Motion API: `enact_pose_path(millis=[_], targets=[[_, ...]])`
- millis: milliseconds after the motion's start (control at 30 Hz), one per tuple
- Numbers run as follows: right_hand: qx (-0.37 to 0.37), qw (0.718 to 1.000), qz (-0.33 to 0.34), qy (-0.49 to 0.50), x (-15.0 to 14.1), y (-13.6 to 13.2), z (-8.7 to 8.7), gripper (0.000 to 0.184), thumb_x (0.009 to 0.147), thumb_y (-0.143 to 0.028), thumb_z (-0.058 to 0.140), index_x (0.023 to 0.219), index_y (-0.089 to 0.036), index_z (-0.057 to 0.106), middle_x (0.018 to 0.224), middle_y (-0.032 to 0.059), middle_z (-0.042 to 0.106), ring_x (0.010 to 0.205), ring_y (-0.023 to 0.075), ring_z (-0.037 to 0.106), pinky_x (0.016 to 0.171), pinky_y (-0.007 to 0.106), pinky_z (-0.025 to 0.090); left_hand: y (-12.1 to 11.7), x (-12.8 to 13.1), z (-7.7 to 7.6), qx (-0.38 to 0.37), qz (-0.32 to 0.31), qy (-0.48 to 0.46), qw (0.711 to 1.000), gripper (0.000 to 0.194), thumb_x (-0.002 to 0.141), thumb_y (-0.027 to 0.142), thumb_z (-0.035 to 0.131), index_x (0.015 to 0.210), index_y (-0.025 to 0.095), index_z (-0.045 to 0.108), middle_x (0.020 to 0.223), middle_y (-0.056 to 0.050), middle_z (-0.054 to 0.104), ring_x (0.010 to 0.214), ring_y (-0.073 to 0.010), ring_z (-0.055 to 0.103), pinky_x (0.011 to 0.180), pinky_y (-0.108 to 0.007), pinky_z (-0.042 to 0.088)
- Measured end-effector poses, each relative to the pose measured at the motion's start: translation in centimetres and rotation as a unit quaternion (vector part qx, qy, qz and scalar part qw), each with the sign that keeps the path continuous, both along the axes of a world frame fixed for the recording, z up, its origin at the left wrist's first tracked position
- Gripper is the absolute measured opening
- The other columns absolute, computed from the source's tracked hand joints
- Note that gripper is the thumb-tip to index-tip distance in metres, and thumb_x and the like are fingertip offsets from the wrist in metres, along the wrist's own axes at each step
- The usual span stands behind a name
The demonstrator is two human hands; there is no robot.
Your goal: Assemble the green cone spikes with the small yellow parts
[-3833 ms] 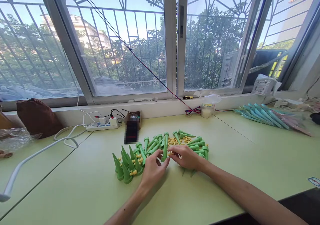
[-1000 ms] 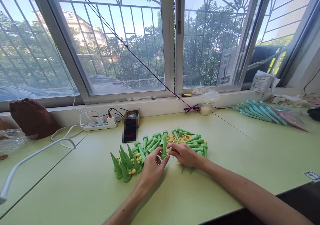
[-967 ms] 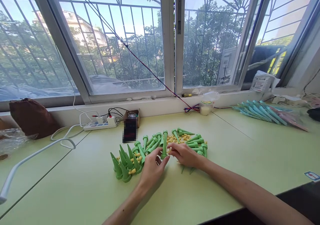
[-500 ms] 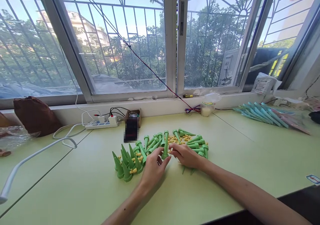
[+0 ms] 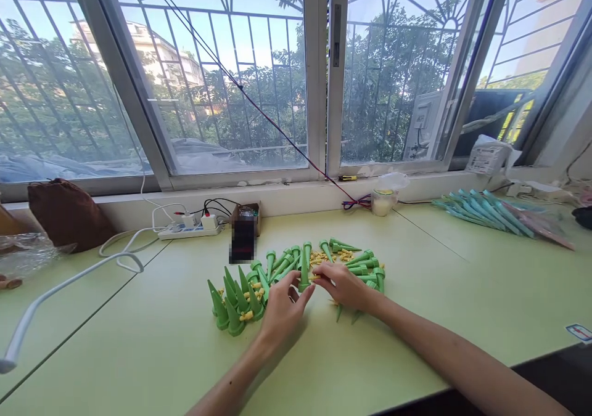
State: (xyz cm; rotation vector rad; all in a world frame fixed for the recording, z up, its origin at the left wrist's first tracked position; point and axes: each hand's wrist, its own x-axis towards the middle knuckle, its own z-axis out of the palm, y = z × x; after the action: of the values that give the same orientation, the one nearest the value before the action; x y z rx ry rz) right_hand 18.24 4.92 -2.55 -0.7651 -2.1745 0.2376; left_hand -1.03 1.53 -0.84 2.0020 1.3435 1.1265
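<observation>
shifted a little to the left since half a second ago, the held green cone (image 5: 304, 274) leaves room for me to see a yellow piece (image 5: 316, 277) at the fingertips of the right hand (image 5: 345, 286). on my feed the left hand (image 5: 283, 305) is clamped round the cone's wide end, narrow end upward; the right hand pinches the yellow piece just beside it, and i cannot tell whether piece and cone touch. both hands are close to each other over the middle of the table (image 5: 416, 249).

for writing i get little: the white packet (image 5: 485, 156) on the sill (image 5: 296, 200) carries print too small to read from here, and i cannot make out the small label (image 5: 579, 332) at the table's right edge.

counting, i have one cone in hand, at least seven standing cones (image 5: 234, 320) tip-up on the left, and lying cones (image 5: 282, 265) behind and to the right that overlap too much for a sure total. loose yellow pieces (image 5: 319, 257) are scattered among them, too many to count. beyond, i see one jar (image 5: 382, 204), one brown bag (image 5: 67, 216), one power strip (image 5: 185, 234) with two white plugs (image 5: 209, 222), and one yellow-and-black tool (image 5: 348, 178) on the sill.
</observation>
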Motion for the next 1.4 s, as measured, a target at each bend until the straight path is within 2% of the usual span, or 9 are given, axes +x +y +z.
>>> enact_pose_path(millis=[200, 433, 533, 667, 933, 1100, 1267, 1400], targets=[[-0.014, 0.998, -0.013, -0.059, 0.2, -0.2, 0.0, 0.02, 0.103, -0.021, 0.041, 0.089, -0.019, 0.055, 0.079, 0.0033, 0.061, 0.067, 0.0158, 0.053, 0.064, 0.026, 0.039, -0.2, 0.0, 0.0, -0.001, -0.02, -0.011, 1.0, 0.035, 0.085, 0.046, 0.061, 0.103, 0.016, 0.063, 0.083, -0.002, 0.062, 0.054, -0.0127, 0.054, 0.052, -0.027, 0.042], [-0.006, 0.997, -0.019, -0.069, 0.3, -0.3, 0.5, 0.028, 0.103, -0.02, 0.038, 0.078, -0.019, 0.051, 0.069, 0.0003, 0.055, 0.057, 0.0137, 0.045, 0.058, 0.025, 0.033, -0.1, 0.1, -0.1, -0.004, -0.018, -0.023, 1.0, 0.038, 0.084, 0.047, 0.062, 0.103, 0.015, 0.064, 0.082, -0.002, 0.062, 0.053, -0.0118, 0.052, 0.051, -0.026, 0.041], [-0.003, 0.998, -0.019, -0.053, 0.3, -0.3, 0.7, 0.026, 0.104, -0.024, 0.04, 0.084, -0.019, 0.055, 0.073, 0.0011, 0.059, 0.062, 0.0143, 0.05, 0.061, 0.025, 0.037, 0.1, 0.0, 0.1, 0.004, -0.006, -0.017, 1.0, 0.038, 0.083, 0.048, 0.063, 0.101, 0.015, 0.064, 0.079, -0.001, 0.061, 0.051, -0.0109, 0.049, 0.052, -0.026, 0.039], [0.018, 1.0, -0.003, -0.01, 0.4, -0.5, 1.0, 0.016, 0.103, -0.029, 0.046, 0.103, -0.018, 0.058, 0.087, 0.0049, 0.064, 0.074, 0.0166, 0.057, 0.069, 0.027, 0.044, 0.2, -0.2, 0.4, -0.003, 0.015, -0.028, 0.999, 0.042, 0.082, 0.052, 0.064, 0.101, 0.015, 0.063, 0.077, 0.0, 0.059, 0.049, -0.0099, 0.047, 0.049, -0.025, 0.036], [0.048, 0.999, 0.02, -0.008, 0.4, -0.5, 1.1, 0.019, 0.104, -0.033, 0.046, 0.109, -0.018, 0.057, 0.085, 0.0049, 0.062, 0.069, 0.016, 0.056, 0.066, 0.027, 0.045, 0.2, -0.2, 0.6, -0.038, 0.003, -0.06, 0.997, 0.044, 0.08, 0.055, 0.064, 0.099, 0.016, 0.061, 0.071, 0.003, 0.053, 0.046, -0.0105, 0.049, 0.044, -0.024, 0.037], [0.086, 0.995, 0.012, -0.039, 0.4, -0.4, 0.9, 0.026, 0.107, -0.032, 0.036, 0.098, -0.019, 0.056, 0.079, 0.0045, 0.059, 0.068, 0.0169, 0.053, 0.062, 0.026, 0.042, -0.1, -0.2, 0.5, -0.048, -0.032, -0.084, 0.995, 0.038, 0.081, 0.052, 0.066, 0.095, 0.017, 0.058, 0.068, 0.006, 0.048, 0.046, -0.0094, 0.05, 0.045, -0.023, 0.037], [0.069, 0.997, 0.026, -0.023, 0.3, -0.7, 0.9, 0.029, 0.107, -0.029, 0.033, 0.088, -0.019, 0.054, 0.076, 0.0041, 0.059, 0.067, 0.0158, 0.053, 0.062, 0.025, 0.041, -0.4, -0.1, 0.2, -0.06, -0.064, -0.105, 0.991, 0.033, 0.081, 0.047, 0.068, 0.092, 0.019, 0.056, 0.07, 0.007, 0.045, 0.047, -0.008, 0.047, 0.045, -0.022, 0.037], [0.041, 0.999, 0.002, -0.005, 0.1, -0.8, 0.6, 0.034, 0.106, -0.028, 0.034, 0.076, -0.02, 0.05, 0.067, 0.0012, 0.056, 0.059, 0.0143, 0.049, 0.059, 0.025, 0.038, -0.5, 0.1, 0.1, -0.04, -0.065, -0.091, 0.993, 0.029, 0.079, 0.041, 0.071, 0.093, 0.019, 0.058, 0.071, 0.006, 0.047, 0.05, -0.0087, 0.046, 0.048, -0.023, 0.039]])
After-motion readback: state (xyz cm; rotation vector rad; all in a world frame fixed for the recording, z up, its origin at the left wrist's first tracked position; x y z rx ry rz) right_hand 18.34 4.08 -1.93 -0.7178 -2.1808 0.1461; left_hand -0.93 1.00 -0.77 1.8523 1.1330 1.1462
